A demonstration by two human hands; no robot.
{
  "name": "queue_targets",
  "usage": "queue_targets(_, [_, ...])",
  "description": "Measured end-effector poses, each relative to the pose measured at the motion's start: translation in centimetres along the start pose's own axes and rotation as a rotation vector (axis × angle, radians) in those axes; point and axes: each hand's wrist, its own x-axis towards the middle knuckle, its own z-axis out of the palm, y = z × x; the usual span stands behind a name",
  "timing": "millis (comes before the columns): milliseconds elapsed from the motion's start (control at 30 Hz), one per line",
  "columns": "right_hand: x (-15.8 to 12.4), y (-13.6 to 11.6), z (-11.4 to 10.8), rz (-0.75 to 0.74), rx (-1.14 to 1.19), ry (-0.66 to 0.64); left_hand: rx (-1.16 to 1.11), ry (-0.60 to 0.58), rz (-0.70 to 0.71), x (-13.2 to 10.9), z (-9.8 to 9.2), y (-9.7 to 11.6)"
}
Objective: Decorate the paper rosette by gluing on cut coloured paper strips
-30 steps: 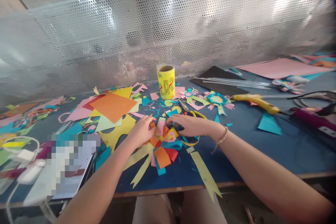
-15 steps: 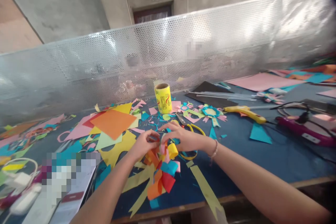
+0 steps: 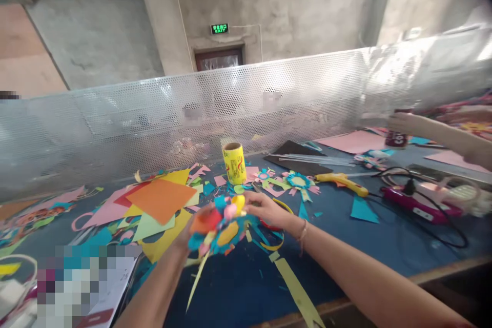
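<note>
A multicoloured paper rosette, with a yellow centre, blue rim and red, orange, pink and yellow loops, is held up above the table. My left hand grips it from the left, its fingers mostly hidden behind the loops. My right hand is closed at its upper right edge, thumb and fingers pinched there. From the rosette a pale yellow paper strip hangs down. Just beyond my right hand lie scissors with yellow handles, partly covered by it. A notched pale green paper strip lies nearer the table edge.
Behind the work stand a yellow tape roll and a perforated divider. Coloured paper sheets lie left, near a phone. On the right are a yellow glue gun, a purple power strip and another person's hand holding a dark can.
The rosette has been turned so its yellow centre and blue rim show, and lifted a little. My view has tilted up. Another person's arm with a can has come in at right.
</note>
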Motion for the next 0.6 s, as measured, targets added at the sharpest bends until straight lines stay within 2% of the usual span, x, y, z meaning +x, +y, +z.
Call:
queue_targets(67, [0.4, 0.4, -0.2, 0.122, 0.144, 0.192, -0.159, 0.035, -0.049, -0.1, -0.4, 0.2])
queue_targets(133, [0.8, 0.8, -0.4, 0.233, 0.317, 0.348, -0.255, 0.018, -0.107, -0.3, -0.7, 0.4])
queue_targets(267, [1.6, 0.7, -0.3, 0.366, 0.491, 0.514, -0.308, -0.078, -0.148, -0.7, -0.5, 0.6])
queue_targets(367, [2.7, 0.2, 0.0, 0.405, 0.428, 0.529, -0.265, -0.047, -0.117, -0.7, -0.2, 0.2])
queue_targets(533, [4.7, -0.7, 0.2, 0.426, 0.345, 0.414, -0.247, 0.068, -0.072, 0.0, -0.4, -0.8])
queue_targets(600, [4.8, -0.3, -0.3, 0.355, 0.374, 0.481, -0.245, 0.114, -0.036, 0.1, -0.5, -0.7])
